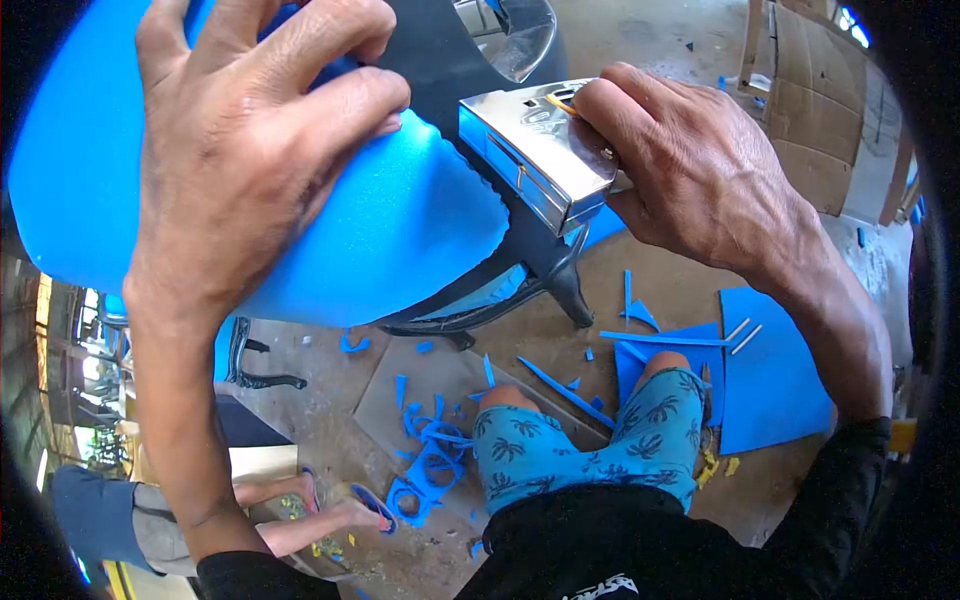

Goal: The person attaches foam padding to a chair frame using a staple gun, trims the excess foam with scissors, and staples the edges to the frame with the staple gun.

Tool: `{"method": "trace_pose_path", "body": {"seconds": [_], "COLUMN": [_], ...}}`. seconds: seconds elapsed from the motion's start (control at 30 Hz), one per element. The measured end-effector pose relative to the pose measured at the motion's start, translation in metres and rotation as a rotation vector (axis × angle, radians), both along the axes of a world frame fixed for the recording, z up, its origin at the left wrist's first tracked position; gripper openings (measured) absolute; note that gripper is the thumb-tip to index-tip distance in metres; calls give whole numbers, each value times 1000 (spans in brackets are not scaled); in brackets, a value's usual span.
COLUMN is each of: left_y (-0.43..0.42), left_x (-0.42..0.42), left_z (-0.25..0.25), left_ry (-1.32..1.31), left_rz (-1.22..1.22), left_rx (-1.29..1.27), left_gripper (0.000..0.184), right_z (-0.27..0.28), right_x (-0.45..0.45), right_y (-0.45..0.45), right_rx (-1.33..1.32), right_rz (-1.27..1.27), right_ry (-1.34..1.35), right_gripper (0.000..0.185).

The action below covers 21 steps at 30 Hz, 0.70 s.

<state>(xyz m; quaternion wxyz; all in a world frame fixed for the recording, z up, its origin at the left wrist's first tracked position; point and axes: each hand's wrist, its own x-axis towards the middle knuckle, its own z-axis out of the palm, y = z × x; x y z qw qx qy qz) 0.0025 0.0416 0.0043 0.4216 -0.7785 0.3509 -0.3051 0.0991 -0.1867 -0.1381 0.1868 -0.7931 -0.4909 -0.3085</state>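
Note:
A large blue foam piece (400, 220) lies over a dark chair frame (430, 50), its rough edge running down the right side. My left hand (230, 150) presses on the foam, fingers bent and gathered at its upper part; what the fingertips pinch, if anything, is hard to make out. Just right of the foam edge, my right hand (700, 170) is wrapped round a shiny metal staple gun (545, 140) with a yellow band near its top. The staple gun is held above the chair's curved dark frame, near the foam.
Blue foam scraps (430, 460) litter the floor below. A blue sheet (765, 380) lies at the right, with two short light sticks (745, 338) on it. Another person (110, 520) sits at the lower left. Cardboard (815, 100) stands at the upper right.

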Motion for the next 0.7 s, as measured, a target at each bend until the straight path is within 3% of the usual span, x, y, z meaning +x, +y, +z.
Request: {"method": "trace_pose_path", "body": {"seconds": [0.33,0.5,0.7], "left_y": [-10,-11,-16], "left_x": [-8,-10,-11], "left_z": [13,12,17], "left_ry": [8,9,-64], "left_rz": [53,149,83], "left_rx": [126,73,122], "left_gripper": [21,25,21], "right_z": [3,12,22], "right_x": [4,7,0], "right_y": [-2,9,11], "right_rx": [2,-7,-58], "right_rz": [-3,41,-8], "right_ry": [6,-35,-85], "right_gripper": [27,16,13]}}
